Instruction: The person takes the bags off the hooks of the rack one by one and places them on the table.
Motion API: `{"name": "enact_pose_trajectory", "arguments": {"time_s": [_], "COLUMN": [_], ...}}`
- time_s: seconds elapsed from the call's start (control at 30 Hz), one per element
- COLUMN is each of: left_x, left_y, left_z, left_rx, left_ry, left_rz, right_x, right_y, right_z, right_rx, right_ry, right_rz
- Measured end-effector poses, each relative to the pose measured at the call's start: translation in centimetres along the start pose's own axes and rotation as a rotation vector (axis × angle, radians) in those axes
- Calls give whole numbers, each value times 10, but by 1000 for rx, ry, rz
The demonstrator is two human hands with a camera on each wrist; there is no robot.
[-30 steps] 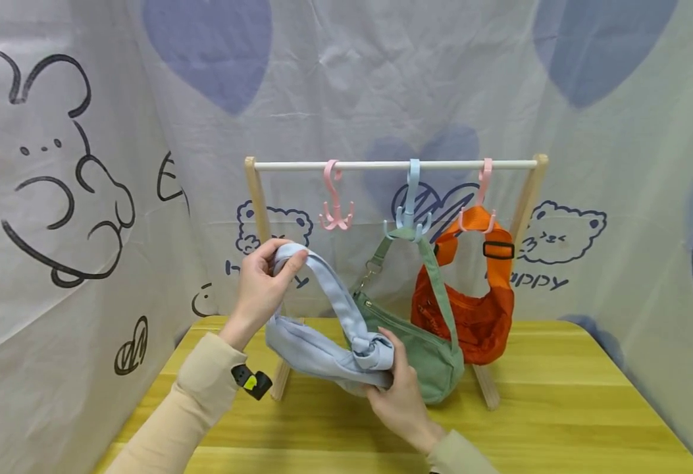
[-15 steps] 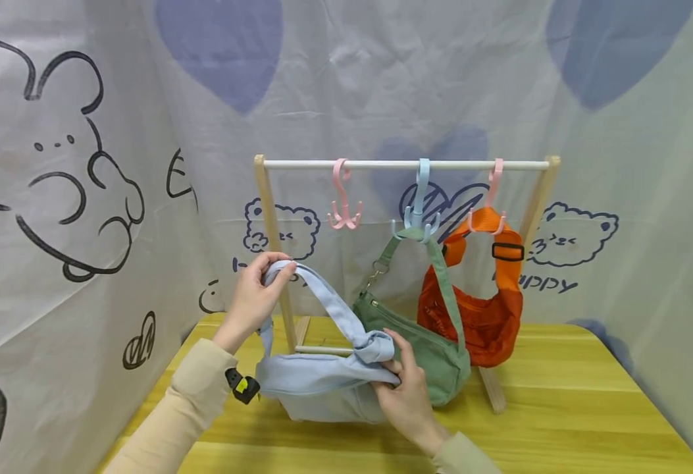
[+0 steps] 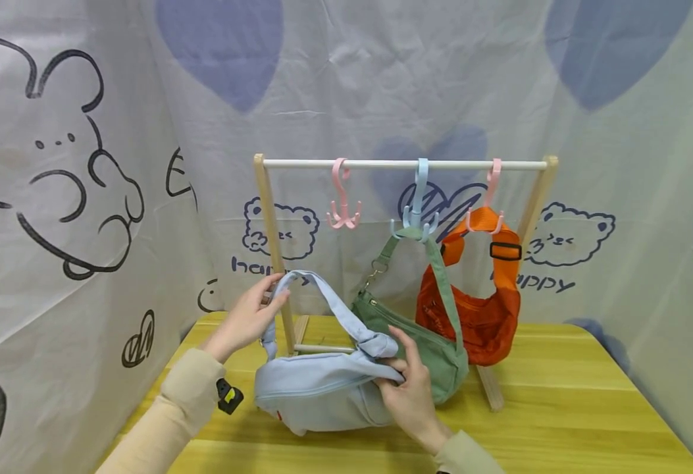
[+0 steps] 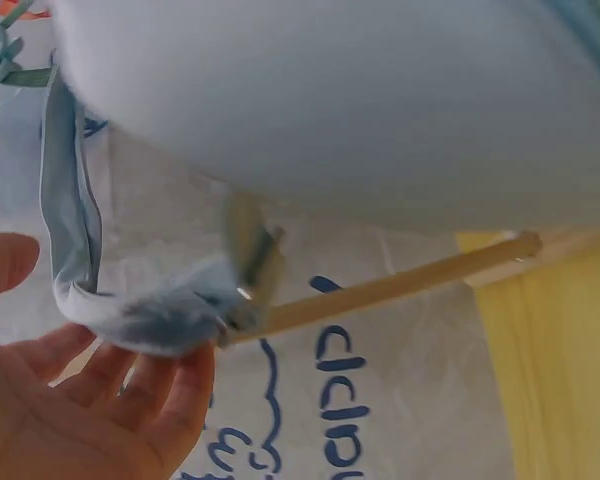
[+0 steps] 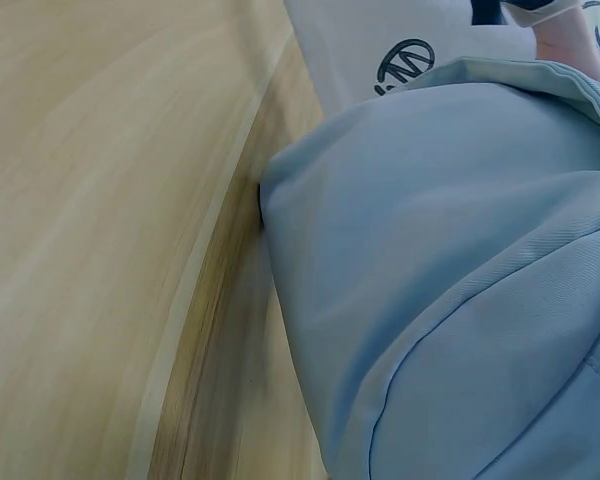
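A light blue shoulder bag (image 3: 322, 398) with a knotted strap (image 3: 337, 306) is held low in front of the rack. My left hand (image 3: 245, 322) touches the strap's upper left bend. In the left wrist view, that strap rests against the extended fingers (image 4: 185, 390), with the thumb standing apart. At the bag's right end, just below the knot (image 3: 377, 345), my right hand (image 3: 408, 392) grips the fabric between thumb and fingers. The right wrist view shows the bag's side (image 5: 420, 250) close over the table; the right hand is out of that view.
A rack with a white rail (image 3: 376, 164) and wooden posts stands on the yellow wooden table (image 3: 583, 408). Its left pink hook (image 3: 343, 210) is bare. A green bag (image 3: 435, 362) hangs from the blue hook (image 3: 420, 197), an orange bag (image 3: 470, 329) from the right pink hook (image 3: 492, 191).
The light blue bag has come down and turned more upright, its front now showing. My left hand has lowered and loosened from the strap; the right hand keeps its grip by the knot.
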State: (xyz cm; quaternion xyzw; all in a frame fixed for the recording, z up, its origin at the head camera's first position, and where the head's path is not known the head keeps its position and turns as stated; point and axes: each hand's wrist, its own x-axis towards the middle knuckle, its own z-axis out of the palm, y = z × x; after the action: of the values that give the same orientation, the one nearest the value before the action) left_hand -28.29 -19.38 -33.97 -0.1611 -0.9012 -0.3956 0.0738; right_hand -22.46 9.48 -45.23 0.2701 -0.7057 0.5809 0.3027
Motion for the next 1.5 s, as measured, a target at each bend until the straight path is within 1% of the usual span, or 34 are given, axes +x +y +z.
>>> {"name": "enact_pose_trajectory", "arguments": {"time_s": [0.1, 0.23, 0.33, 0.43, 0.53, 0.6, 0.7, 0.83, 1.0, 1.1, 1.2, 1.3, 1.4, 1.5], "left_x": [-6, -18, -28, -38, -48, -54, -61, -67, -73, -76, -77, -78, -77, -77], "left_y": [-9, -19, -25, -31, -38, -43, -49, -54, -60, -62, -64, -66, -67, -68], "left_z": [3, 6, 9, 13, 17, 19, 21, 22, 24, 26, 30, 36, 42, 45], "left_rx": [28, 93, 127, 134, 100, 57, -7, -48, -105, -135, -131, -96, -81, -104], "left_ry": [-31, -19, -22, -48, -99, -148, -224, -266, -256, -227, -183, -132, -93, -75], "left_rz": [-7, -9, 10, 54, 119, 147, 160, 162, 180, 192, 199, 199, 162, 123], "right_x": [0, 0, 0, 0, 2, 3, 5, 9, 17, 21, 23, 23, 24, 24], "right_y": [1, -1, -2, -3, -3, -3, -3, -2, -1, 0, -1, -2, -2, -2], "right_z": [0, 0, 1, 1, 3, 3, 4, 4, 1, 0, -1, -1, -1, 0], "right_rx": [17, 24, 19, 18, 23, 32, 63, 80, 61, 60, 64, 72, 96, 122], "right_ry": [-6, -20, -19, -19, -17, -7, 21, 70, 147, 163, 165, 175, 178, 168], "right_rz": [-12, -13, -14, -14, 10, 48, 120, 185, 252, 301, 361, 421, 466, 480]}}
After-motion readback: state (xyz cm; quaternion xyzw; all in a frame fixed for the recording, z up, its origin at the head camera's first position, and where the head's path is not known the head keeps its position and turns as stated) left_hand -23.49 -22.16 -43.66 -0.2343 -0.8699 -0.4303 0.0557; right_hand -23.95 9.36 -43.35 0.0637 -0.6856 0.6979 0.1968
